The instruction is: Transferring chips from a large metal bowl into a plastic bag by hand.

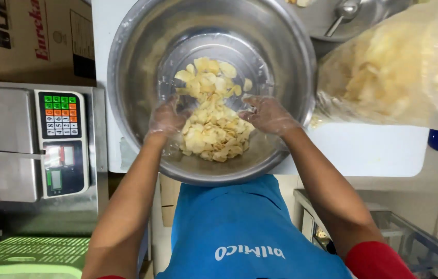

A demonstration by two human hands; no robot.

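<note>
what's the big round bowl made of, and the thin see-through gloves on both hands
The big round silvery bowl looks like stainless steel with a brushed, dull-shiny finish: grey metal with soft reflections and a rolled rim. The gloves on the left hand and right hand seem to be thin clear plastic film, wrinkled and glossy, with the hands showing through.

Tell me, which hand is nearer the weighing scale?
Left. The left hand is in the bowl beside the scale; the right hand is at the bowl's far side.
</note>
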